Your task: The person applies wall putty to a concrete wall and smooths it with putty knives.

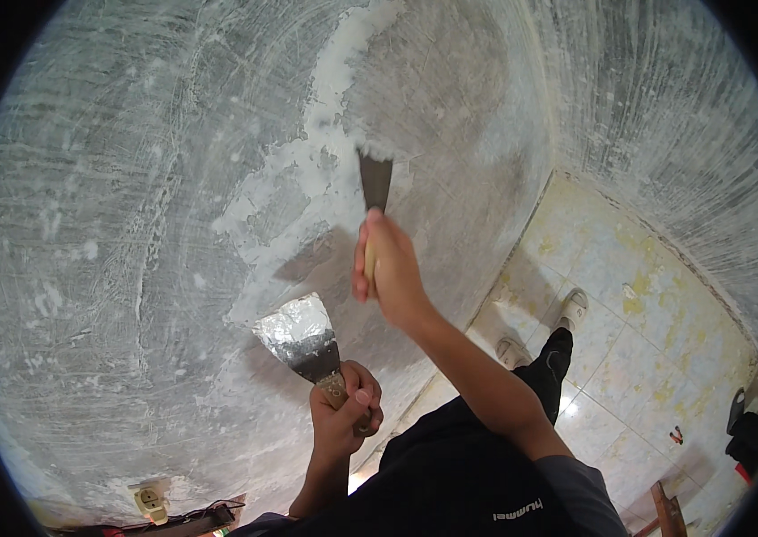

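Note:
My right hand (388, 268) is wrapped round the light handle of a narrow putty knife (376, 182). The knife's blade points up, and its tip meets the grey wall (451, 98) at the edge of a white filler patch (294, 174). Lower and to the left, my left hand (343, 412) grips the brown handle of a wider putty knife (303, 338). White filler coats the upper part of that wide blade. Slight blur shows at the narrow knife's tip.
A tiled floor (621, 349) with yellowish stains lies at the right, where my feet stand. A power socket (150, 503) and cables (204, 519) are at the lower left. Dark items (752, 443) and a wooden piece (668, 510) lie at the lower right.

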{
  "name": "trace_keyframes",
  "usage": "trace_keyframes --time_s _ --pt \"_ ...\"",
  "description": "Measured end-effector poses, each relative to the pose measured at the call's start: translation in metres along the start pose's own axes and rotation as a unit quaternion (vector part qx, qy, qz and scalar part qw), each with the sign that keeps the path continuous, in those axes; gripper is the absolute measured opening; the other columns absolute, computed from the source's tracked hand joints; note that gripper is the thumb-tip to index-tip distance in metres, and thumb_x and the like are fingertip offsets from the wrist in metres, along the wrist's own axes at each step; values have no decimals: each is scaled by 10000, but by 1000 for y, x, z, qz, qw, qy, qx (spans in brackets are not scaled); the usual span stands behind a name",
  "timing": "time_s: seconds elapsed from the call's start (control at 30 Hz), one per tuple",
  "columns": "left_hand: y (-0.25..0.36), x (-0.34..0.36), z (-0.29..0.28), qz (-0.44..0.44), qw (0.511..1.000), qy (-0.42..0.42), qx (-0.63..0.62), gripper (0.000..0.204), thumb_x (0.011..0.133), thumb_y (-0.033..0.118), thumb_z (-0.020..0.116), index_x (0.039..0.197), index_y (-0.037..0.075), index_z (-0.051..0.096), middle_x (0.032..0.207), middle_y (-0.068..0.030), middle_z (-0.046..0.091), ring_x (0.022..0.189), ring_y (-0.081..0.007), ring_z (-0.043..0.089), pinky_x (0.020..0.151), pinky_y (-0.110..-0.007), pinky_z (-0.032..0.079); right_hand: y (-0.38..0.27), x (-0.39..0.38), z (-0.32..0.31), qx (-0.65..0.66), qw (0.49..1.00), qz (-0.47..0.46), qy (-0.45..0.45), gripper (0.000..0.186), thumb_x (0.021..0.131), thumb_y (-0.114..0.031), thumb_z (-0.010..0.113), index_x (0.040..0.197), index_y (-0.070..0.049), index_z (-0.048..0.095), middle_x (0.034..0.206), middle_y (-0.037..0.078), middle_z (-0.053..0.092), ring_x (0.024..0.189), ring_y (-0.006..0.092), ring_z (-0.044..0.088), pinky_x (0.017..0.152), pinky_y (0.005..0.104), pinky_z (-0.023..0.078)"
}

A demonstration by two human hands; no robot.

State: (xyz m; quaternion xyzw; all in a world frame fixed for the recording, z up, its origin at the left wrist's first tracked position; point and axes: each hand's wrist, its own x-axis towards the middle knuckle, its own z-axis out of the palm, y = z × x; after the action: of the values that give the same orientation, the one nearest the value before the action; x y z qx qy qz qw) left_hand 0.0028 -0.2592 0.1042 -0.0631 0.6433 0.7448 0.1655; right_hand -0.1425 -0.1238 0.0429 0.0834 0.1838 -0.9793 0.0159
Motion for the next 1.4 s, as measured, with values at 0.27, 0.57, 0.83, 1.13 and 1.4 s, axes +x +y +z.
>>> trace_keyframes --time_s 0.27,0.57,0.83,1.13,1.4 --pt "-1 26 -3 -64 991 79 88 340 827 -118 694 873 107 443 937 -61 553 508 -109 541 408 -223 411 -13 -113 -40 -69 991 118 5 366 1108 -396 479 918 -88 531 591 -12 467 404 105 452 382 262 338" --pt "-13 38 -1 -99 985 13 144 365 805 -146 716 859 106 457 933 -45 550 528 -88 560 409 -217 394 -45 -107 -53 -528 844 -63 -69 341 1044 -235 614 829 8 507 558 142 469 461 235 475 500 386 379" --pt "-12 33 -5 -64 994 54 76 377 812 -161 694 844 112 437 923 -56 540 501 -100 566 379 -219 382 -57 -76 -95 -308 951 20 25 373 1089 -341 531 832 -74 564 544 -36 472 427 63 445 409 252 333" --pt "-10 16 2 -58 995 47 68 359 806 -169 675 838 90 428 937 -79 519 589 -111 559 403 -223 497 5 12 -6 -59 997 -14 38 366 1098 -423 463 933 -98 497 612 24 512 408 126 468 386 290 387" --pt "7 6 -2 -32 998 46 23 358 811 -180 665 833 85 426 920 -93 532 520 -122 560 396 -233 440 5 -6 7 76 997 15 4 377 1108 -445 404 952 -109 470 604 71 520 407 176 491 384 339 435"
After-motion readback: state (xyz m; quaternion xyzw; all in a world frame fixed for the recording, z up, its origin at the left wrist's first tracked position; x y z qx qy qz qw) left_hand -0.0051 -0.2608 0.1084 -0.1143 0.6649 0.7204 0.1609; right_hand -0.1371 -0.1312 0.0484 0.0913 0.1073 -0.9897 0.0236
